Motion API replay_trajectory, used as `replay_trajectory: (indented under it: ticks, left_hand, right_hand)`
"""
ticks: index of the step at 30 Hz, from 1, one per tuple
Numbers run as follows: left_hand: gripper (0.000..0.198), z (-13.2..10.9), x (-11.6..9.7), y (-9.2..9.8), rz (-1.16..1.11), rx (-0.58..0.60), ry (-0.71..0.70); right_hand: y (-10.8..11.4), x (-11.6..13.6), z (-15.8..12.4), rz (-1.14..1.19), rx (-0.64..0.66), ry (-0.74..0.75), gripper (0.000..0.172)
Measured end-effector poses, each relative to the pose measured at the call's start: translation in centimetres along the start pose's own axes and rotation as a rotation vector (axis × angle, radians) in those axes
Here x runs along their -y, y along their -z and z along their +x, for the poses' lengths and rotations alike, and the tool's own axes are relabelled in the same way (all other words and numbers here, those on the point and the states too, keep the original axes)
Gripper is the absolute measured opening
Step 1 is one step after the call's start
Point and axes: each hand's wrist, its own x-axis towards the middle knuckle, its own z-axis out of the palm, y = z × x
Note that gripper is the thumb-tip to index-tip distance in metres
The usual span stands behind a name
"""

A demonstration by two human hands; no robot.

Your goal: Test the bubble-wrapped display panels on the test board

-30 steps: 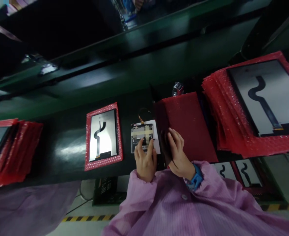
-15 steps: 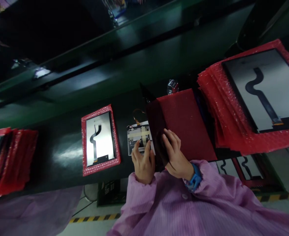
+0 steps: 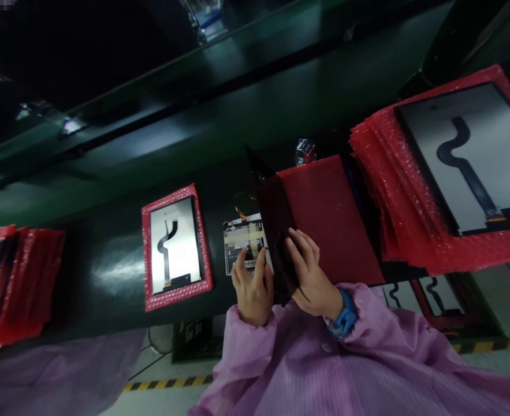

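In the middle of the bench, a small electronics board (image 3: 242,236) with pale tape strips and a white edge lies flat. My left hand (image 3: 253,289) is over its near edge, fingers apart and fingertips on or just above it. A dark glossy screen panel (image 3: 275,208) stands tilted beside the board, at the left side of a red mat (image 3: 330,216). My right hand (image 3: 309,274), with a blue band at the wrist, grips the panel's near part from the right. The panel hides the board's right side. A thin orange flex cable (image 3: 242,214) rises from the board's far edge.
Left of the board, a display with a dark ribbon cable (image 3: 177,242) lies on red bubble wrap. Stacks of red bubble-wrap pouches stand at far left (image 3: 25,283) and right (image 3: 397,196), the right one topped by a display (image 3: 475,156). A tape roll (image 3: 305,152) sits behind the mat.
Very little differs. Both hands hold nearly the same pose at the board and the tilted panel, while the view has shifted slightly.
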Motion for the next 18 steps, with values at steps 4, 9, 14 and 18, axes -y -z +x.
replay_trajectory:
  ticks: [4, 9, 14, 18]
  left_hand:
    - [0.04, -0.1, 0.1, 0.0, -0.026, -0.008, 0.01]
    - [0.051, -0.4, 0.3, 0.6, -0.167, -0.035, -0.282]
    - [0.051, -0.1, 0.5, 1.2, -0.256, 0.164, -0.541]
    - [0.047, 0.2, 0.3, 1.1, -0.255, 0.178, -0.512]
  right_hand:
    - [0.1, 0.0, 0.0, 0.005, 0.0, -0.006, 0.078]
    - [0.1, -0.1, -0.3, -0.009, -0.054, -0.024, 0.079]
    - [0.3, 0.4, -0.8, 0.002, -0.179, -0.168, 0.069]
    - [1.0, 0.9, -1.8, 0.031, -0.247, -0.312, 0.053]
